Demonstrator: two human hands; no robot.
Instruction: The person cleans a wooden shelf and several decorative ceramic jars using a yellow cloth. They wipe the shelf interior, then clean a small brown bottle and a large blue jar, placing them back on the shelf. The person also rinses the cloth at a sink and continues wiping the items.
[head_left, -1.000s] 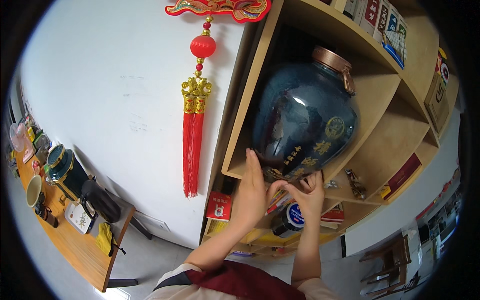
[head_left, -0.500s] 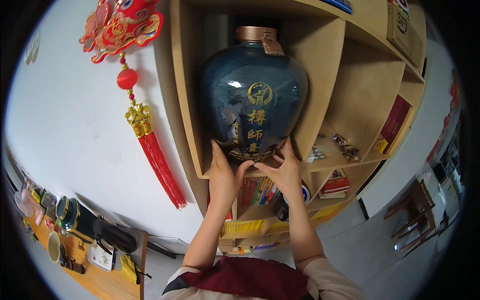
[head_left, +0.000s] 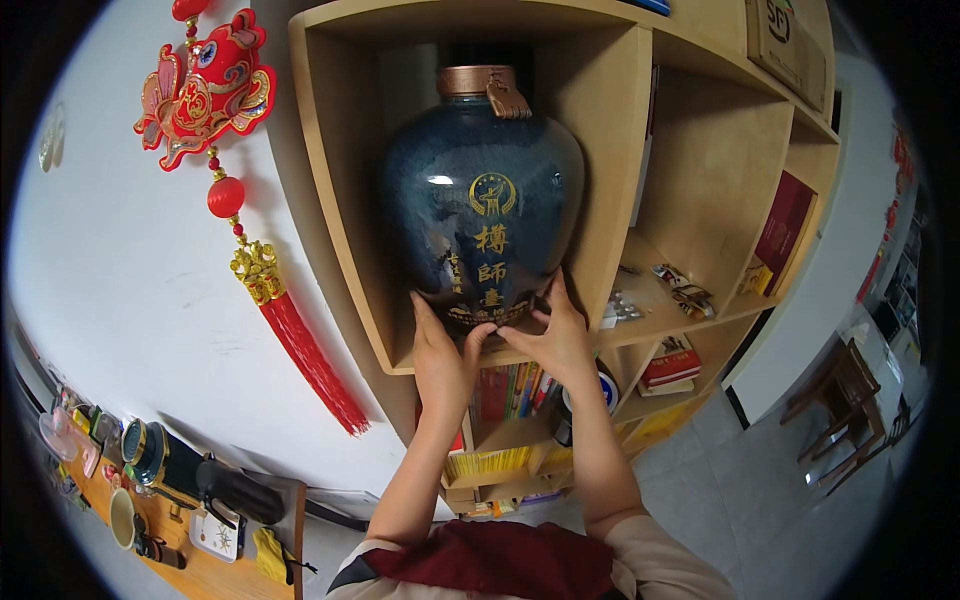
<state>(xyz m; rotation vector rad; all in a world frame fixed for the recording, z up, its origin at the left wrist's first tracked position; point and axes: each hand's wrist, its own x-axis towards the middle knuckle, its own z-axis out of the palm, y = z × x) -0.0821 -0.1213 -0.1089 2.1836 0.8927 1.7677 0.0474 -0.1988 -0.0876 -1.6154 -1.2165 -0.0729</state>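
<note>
Shelf (head_left: 345, 215) of pale wood fills upper centre of frame; dark blue glazed jar (head_left: 483, 200) with copper lid stands in its cubby, near front edge. Red tasselled ornament (head_left: 215, 110) hangs on white wall, upper left. Books (head_left: 505, 392) in cubby below. Left hand (head_left: 440, 355) and right hand (head_left: 553, 335) both raised, fingers spread open, cupping jar's base from beneath. Cluttered wooden table (head_left: 215, 575) lower left; grey tiled floor lower right.
</note>
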